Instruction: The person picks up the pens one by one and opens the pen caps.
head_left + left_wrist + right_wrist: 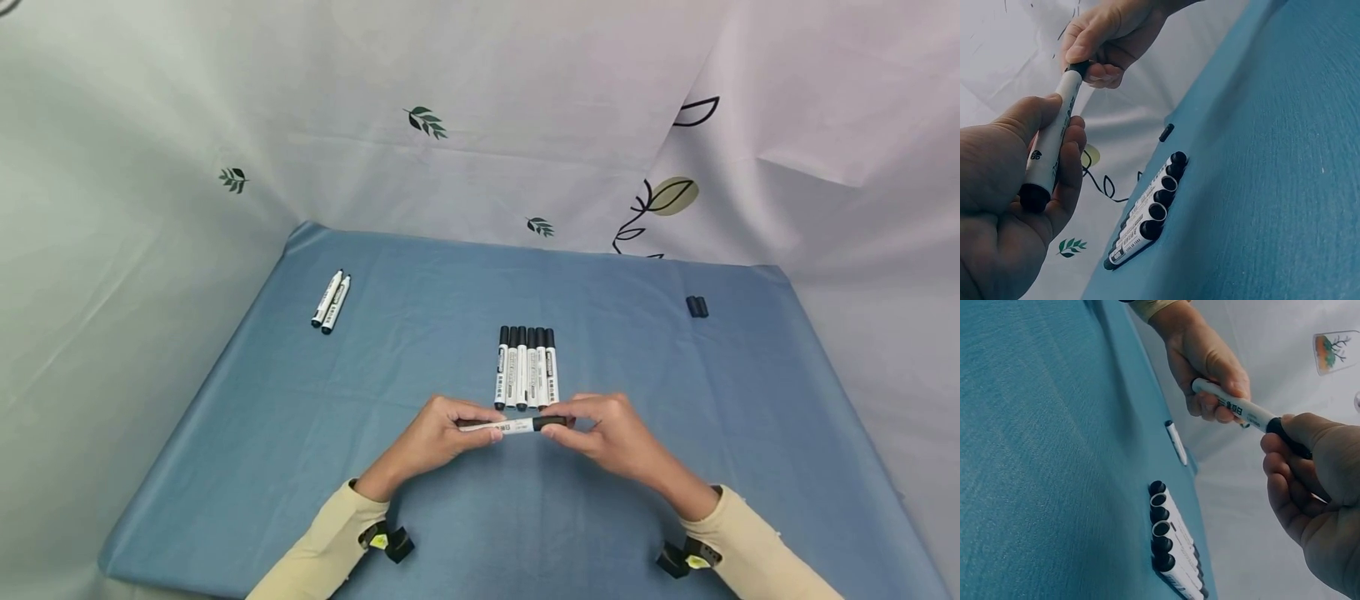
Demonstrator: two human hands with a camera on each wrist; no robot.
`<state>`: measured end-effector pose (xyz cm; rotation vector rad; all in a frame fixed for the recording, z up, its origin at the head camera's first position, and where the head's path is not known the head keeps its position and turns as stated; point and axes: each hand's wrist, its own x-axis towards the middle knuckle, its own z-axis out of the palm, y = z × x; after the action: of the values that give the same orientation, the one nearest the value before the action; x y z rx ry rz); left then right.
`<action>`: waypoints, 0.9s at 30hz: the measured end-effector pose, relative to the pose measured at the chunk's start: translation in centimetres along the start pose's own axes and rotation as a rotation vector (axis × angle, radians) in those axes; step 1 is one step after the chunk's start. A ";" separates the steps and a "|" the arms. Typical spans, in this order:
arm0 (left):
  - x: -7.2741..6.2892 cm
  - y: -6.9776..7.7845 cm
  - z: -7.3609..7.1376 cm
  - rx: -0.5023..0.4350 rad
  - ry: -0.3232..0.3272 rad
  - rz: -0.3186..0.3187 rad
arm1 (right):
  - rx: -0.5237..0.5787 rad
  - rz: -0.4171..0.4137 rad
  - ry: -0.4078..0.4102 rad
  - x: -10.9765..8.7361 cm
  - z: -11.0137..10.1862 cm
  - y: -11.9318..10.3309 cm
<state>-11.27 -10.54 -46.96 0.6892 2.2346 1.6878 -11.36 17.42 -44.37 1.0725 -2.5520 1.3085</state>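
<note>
Pale sleeves [318,546] at lower edge; beyond, at lower centre, a marker [519,426].
Long axis running left to right, just below a row of markers [522,371]; barrel [513,427] pinched by the left hand [435,437], cap [549,422] by the right hand [617,433], both equally near.

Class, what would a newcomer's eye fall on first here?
First, the white, black-capped marker held in the left hand and right hand, front centre. Just beyond, six white, black-capped markers lie side by side on blue cloth. Two apparently uncapped white markers lie back left, two small black caps back right.
</note>
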 end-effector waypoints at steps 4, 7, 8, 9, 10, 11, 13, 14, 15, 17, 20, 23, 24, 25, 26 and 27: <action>0.0 0.0 0.0 -0.021 -0.010 -0.014 | 0.002 -0.021 -0.004 0.1 0.0 0.0; -0.1 -0.1 0.0 -0.033 -0.022 -0.026 | 0.008 -0.063 -0.003 0.2 0.0 0.1; -0.2 -0.1 0.0 -0.038 -0.027 -0.028 | 0.013 -0.083 -0.004 0.2 0.0 0.1; -0.2 -0.1 0.0 -0.043 -0.031 -0.029 | 0.017 -0.105 -0.005 0.3 -0.1 0.2; -0.3 -0.1 -0.1 -0.047 -0.035 -0.027 | 0.021 -0.128 -0.005 0.3 -0.1 0.2; -0.3 -0.2 -0.1 -0.049 -0.038 -0.024 | 0.025 -0.150 -0.007 0.4 -0.1 0.2; -0.4 -0.2 -0.1 -0.061 -0.046 -0.015 | 0.022 -0.192 -0.012 0.5 -0.3 0.2; -0.4 -0.2 0.0 -0.067 -0.050 -0.008 | 0.019 -0.211 -0.017 0.5 -0.4 0.2; -0.4 -0.2 0.0 -0.076 -0.055 -0.001 | 0.008 -0.228 -0.020 0.6 -0.5 0.1; -0.4 -0.3 0.0 -0.092 -0.066 0.011 | -0.013 -0.256 -0.029 0.7 -0.7 0.0; -0.4 -0.3 0.0 -0.113 -0.079 0.031 | -0.037 -0.296 -0.045 0.9 -1.0 -0.1; -0.4 -0.4 0.1 -0.126 -0.088 0.046 | -0.054 -0.341 -0.053 1.1 -1.2 -0.2; -0.4 -0.4 0.1 -0.127 -0.090 0.050 | -0.058 -0.360 -0.053 1.2 -1.3 -0.2; -0.4 -0.4 0.1 -0.128 -0.091 0.053 | -0.063 -0.380 -0.053 1.2 -1.3 -0.2; -0.4 -0.4 0.1 -0.128 -0.094 0.052 | -0.069 -0.399 -0.052 1.3 -1.4 -0.2; -0.4 -0.4 0.1 -0.131 -0.097 0.051 | -0.074 -0.416 -0.052 1.3 -1.4 -0.3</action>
<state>-10.98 -10.75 -47.40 0.7844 2.0377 1.7666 -12.52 17.64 -42.79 1.5310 -2.2184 1.0803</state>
